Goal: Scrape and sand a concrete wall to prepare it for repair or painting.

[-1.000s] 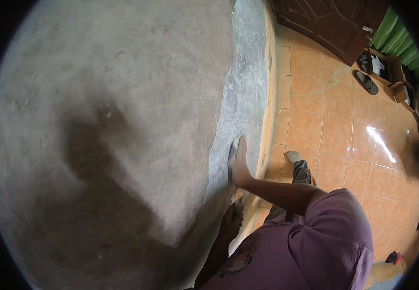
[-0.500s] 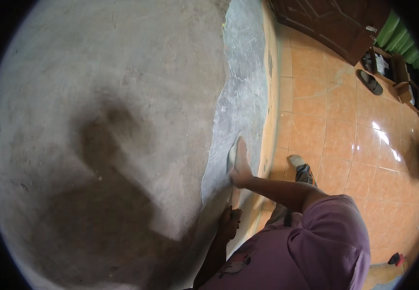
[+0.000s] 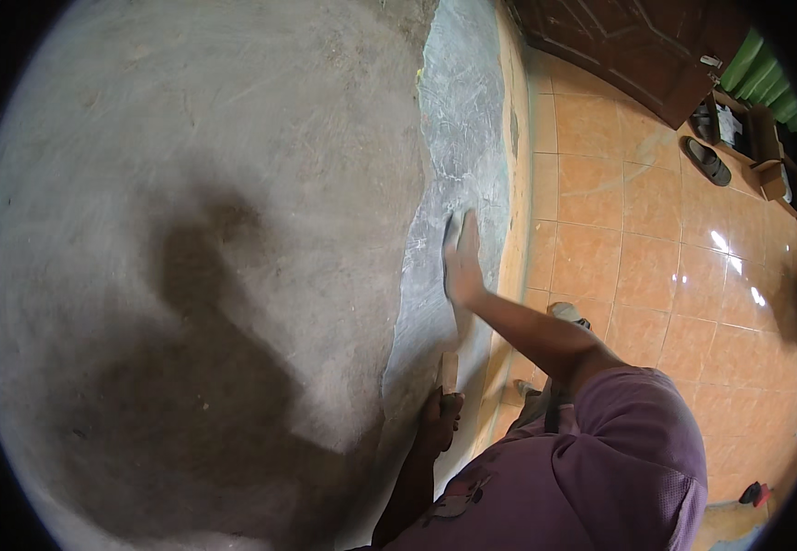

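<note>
My right hand (image 3: pixel 462 254) is pressed on a pale grey patched strip (image 3: pixel 458 110) of wall, its fingers extended and pressed together over something flat with a dark edge, too blurred to make out. Below it, my left hand (image 3: pixel 440 418) grips a scraper (image 3: pixel 448 372) with a light, flat blade pointing up the strip. The rougher grey wall surface (image 3: pixel 233 101) carries my dark shadow.
An orange tiled floor (image 3: pixel 655 285) runs along the right, where my legs and feet show. A brown panelled door (image 3: pixel 619 46), green curtain (image 3: pixel 761 73), grey sandal (image 3: pixel 706 161) and cardboard boxes (image 3: pixel 770 179) with footwear lie beyond. Small dark and red items (image 3: pixel 755 493) sit lower right.
My right hand has moved up the grey strip from half a second ago. My left hand stays low with the scraper, whose blade now shows more clearly.
</note>
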`<state>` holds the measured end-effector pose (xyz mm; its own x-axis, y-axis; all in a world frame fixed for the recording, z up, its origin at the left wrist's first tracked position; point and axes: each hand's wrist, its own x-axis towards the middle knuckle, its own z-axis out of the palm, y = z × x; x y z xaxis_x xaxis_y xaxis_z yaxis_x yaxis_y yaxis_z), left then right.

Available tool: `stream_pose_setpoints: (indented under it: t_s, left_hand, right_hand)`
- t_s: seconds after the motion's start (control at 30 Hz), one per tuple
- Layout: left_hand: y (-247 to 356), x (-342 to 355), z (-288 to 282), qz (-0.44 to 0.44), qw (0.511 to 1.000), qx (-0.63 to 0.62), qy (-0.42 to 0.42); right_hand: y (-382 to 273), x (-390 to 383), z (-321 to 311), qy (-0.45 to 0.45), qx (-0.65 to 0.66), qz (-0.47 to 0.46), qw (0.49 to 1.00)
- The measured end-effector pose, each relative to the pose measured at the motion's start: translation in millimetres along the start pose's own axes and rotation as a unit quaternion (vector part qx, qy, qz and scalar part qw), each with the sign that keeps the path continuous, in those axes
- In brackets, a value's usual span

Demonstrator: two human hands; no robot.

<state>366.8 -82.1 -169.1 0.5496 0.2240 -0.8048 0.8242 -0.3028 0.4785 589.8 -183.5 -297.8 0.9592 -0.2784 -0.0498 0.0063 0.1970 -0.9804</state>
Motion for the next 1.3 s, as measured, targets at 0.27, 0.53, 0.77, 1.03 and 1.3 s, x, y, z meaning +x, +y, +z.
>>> stream_pose_setpoints:
  t_s: [0.27, 0.53, 0.77, 1.03, 1.3]
  left_hand:
    - [17, 13, 7, -0.022, 1.000, -0.002, -0.004]
    - [27, 31, 13, -0.031, 0.999, -0.014, -0.020]
    - [39, 37, 13, -0.007, 0.999, -0.023, -0.032]
    - [20, 33, 3, 0.021, 0.996, -0.077, -0.039]
    - [11, 35, 5, 0.011, 0.996, -0.076, -0.048]
  right_hand:
    - [5, -24, -15, -0.112, -0.096, -0.250, 0.957]
    - [-26, 70, 4, 0.003, 0.047, 0.082, 0.996]
    - [56, 41, -9, -0.004, -0.055, 0.088, 0.995]
    - [48, 55, -4, -0.013, -0.024, -0.024, 0.999]
    - [49, 118, -3, 0.067, -0.006, 0.090, 0.994]
